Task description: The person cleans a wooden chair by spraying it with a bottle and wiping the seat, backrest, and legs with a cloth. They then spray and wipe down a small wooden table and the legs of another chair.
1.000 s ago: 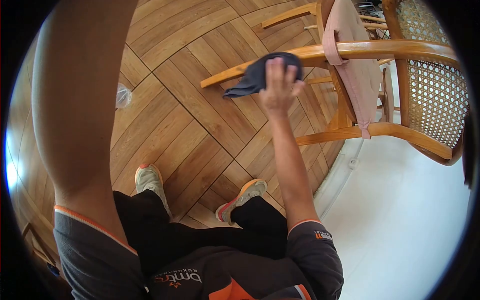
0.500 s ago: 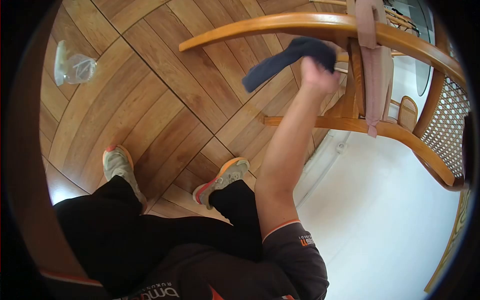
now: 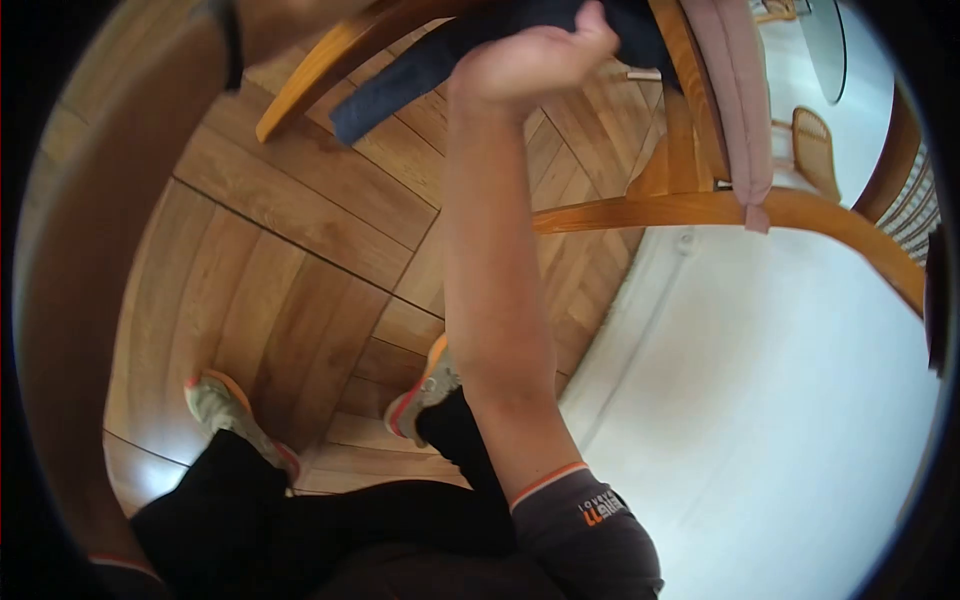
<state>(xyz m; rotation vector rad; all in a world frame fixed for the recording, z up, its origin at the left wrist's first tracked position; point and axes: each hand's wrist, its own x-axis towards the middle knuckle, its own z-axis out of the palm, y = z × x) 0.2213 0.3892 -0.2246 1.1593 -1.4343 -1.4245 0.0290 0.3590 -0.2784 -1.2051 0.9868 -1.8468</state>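
My right hand [image 3: 540, 62] is at the top centre, closed around a dark blue cloth [image 3: 395, 92], its thumb pointing up. The cloth trails down to the left across a wooden chair's frame [image 3: 690, 110], and its far part is cut off by the top edge. My left hand [image 3: 295, 18] reaches in at the upper left, close to a curved chair leg [image 3: 305, 80]. Blur and the frame edge hide its fingers. A dark band circles that wrist.
A pink cushion [image 3: 725, 90] with a tie hangs on the chair at the upper right. A white wall [image 3: 740, 400] rises to the right. Beyond are a woven chair back [image 3: 815, 150] and a glass tabletop [image 3: 828, 45]. My shoes [image 3: 225, 405] stand on the wood-pattern floor [image 3: 270, 300].
My right hand has moved up and left with the cloth. My left hand has come into view at the upper left. The view has shifted, and the clear plastic container has left it.
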